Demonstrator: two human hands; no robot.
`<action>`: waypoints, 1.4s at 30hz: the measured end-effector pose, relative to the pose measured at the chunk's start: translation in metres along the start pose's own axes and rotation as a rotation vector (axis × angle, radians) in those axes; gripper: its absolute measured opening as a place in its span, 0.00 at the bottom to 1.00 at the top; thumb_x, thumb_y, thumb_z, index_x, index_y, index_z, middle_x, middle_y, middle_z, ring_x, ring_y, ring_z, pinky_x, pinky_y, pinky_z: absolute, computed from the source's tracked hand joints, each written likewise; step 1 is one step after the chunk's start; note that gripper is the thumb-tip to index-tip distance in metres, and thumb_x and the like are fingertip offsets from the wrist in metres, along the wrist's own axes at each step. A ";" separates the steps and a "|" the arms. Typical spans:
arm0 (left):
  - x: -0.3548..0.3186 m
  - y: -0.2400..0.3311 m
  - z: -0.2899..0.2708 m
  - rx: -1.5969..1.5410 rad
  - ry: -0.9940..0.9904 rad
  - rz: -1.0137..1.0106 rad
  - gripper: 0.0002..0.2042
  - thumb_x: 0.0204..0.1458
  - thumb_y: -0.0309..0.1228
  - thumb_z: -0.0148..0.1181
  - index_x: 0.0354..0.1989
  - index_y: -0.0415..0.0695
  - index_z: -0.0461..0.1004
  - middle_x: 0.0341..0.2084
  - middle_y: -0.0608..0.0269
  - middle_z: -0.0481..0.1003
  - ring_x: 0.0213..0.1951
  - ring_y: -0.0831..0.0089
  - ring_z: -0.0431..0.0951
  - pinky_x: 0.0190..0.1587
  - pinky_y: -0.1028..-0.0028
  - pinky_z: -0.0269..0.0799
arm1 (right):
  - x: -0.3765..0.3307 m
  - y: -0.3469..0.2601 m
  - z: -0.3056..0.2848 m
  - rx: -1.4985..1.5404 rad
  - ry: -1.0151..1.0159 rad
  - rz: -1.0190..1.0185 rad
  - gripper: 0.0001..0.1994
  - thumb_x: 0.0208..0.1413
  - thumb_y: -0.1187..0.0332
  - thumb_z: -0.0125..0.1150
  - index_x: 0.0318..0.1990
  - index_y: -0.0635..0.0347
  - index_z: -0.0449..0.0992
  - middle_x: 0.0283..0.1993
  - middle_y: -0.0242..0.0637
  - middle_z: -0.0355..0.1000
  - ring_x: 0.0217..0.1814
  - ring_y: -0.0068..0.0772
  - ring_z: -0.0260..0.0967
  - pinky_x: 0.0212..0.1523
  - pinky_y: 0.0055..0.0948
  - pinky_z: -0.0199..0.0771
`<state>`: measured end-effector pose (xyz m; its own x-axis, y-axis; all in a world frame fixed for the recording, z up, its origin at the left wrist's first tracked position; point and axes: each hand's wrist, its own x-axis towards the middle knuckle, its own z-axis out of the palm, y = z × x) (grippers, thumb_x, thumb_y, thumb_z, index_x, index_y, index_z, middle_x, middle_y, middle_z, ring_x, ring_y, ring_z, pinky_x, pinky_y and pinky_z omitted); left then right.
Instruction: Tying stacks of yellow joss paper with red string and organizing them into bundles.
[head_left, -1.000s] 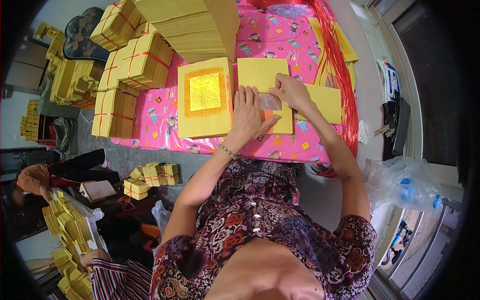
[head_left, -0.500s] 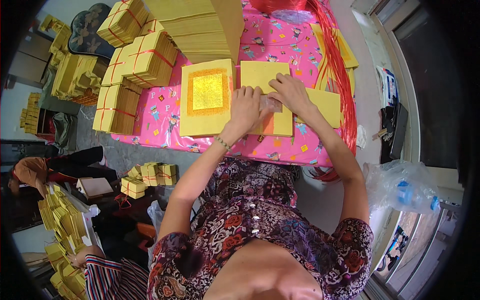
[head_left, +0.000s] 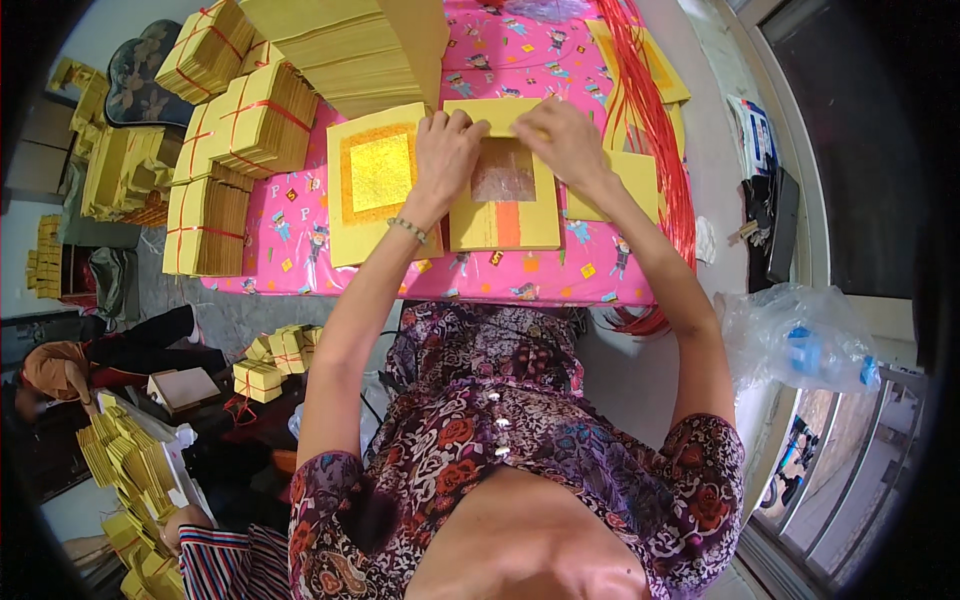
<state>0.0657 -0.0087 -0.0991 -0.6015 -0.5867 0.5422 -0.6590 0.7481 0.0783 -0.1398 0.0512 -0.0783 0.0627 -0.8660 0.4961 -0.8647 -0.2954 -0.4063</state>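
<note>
A stack of yellow paper [head_left: 468, 222] lies in front of me; its top sheet bears a dark, shiny foil square [head_left: 503, 172] and an orange strip [head_left: 508, 224]. My left hand [head_left: 447, 152] is closed with curled fingers at the stack's far left part, above the foil. Opposite it, my right hand [head_left: 566, 142] pinches the paper near the far right part. A plain yellow band of paper [head_left: 490, 112] shows between and beyond my fingers; whether it is a folded edge I cannot tell. Left of my left wrist lies another yellow stack with a gold foil square [head_left: 381, 171].
Tall yellow paper stacks [head_left: 345, 50] and red-tied bundles [head_left: 262, 120] stand at the back left of the pink patterned tablecloth [head_left: 290, 272]. Red strands [head_left: 655, 150] hang along the right side, near a plain yellow stack [head_left: 632, 178]. Co-workers sit at lower left.
Both hands have moved from over the stack's middle to its far part, uncovering the foil square and orange strip. The whole view has shifted slightly.
</note>
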 end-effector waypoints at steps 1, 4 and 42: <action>0.003 -0.002 -0.001 -0.004 -0.001 0.001 0.14 0.44 0.28 0.65 0.42 0.55 0.81 0.34 0.68 0.75 0.40 0.68 0.72 0.44 0.66 0.64 | 0.000 0.001 -0.003 -0.002 -0.002 0.003 0.17 0.56 0.54 0.63 0.35 0.60 0.80 0.33 0.38 0.75 0.38 0.37 0.75 0.42 0.36 0.72; 0.013 0.000 -0.008 -0.029 0.160 0.061 0.15 0.44 0.28 0.65 0.43 0.54 0.80 0.35 0.68 0.75 0.38 0.68 0.73 0.41 0.66 0.65 | 0.000 0.017 -0.018 0.138 0.112 0.519 0.28 0.60 0.43 0.56 0.49 0.64 0.75 0.41 0.45 0.75 0.46 0.34 0.74 0.45 0.34 0.74; -0.073 0.196 0.006 -0.140 -0.311 0.128 0.36 0.44 0.29 0.60 0.64 0.26 0.58 0.61 0.39 0.62 0.64 0.47 0.60 0.68 0.56 0.53 | -0.157 0.105 -0.055 0.773 0.080 0.931 0.15 0.64 0.75 0.51 0.56 0.70 0.64 0.52 0.43 0.73 0.53 0.28 0.72 0.55 0.26 0.69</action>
<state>-0.0215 0.1790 -0.1283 -0.7979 -0.5358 0.2764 -0.5142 0.8441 0.1519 -0.2681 0.1787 -0.1569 -0.4792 -0.8557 -0.1952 -0.0352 0.2410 -0.9699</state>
